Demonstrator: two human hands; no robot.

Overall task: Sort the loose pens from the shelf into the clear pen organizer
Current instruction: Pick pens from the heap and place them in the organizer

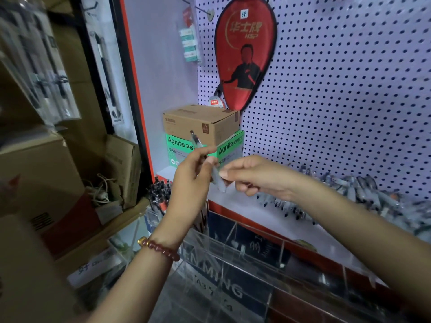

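Observation:
My left hand (191, 176) and my right hand (247, 176) meet in front of the shelf, both pinching one translucent pen (215, 177). The pen stands nearly upright, its dark clip end (194, 137) sticking up above my left fingers. A heap of loose pens (363, 194) lies on the white shelf to the right. The clear pen organizer (233, 257) sits below my hands, with dark pens (159, 194) standing in its far left compartment.
A brown carton (203, 122) sits on green Agnite boxes (229, 148) at the shelf's back left. A red paddle case (245, 52) hangs on the pegboard (338, 89). Cardboard boxes (35, 173) and cables fill the left side.

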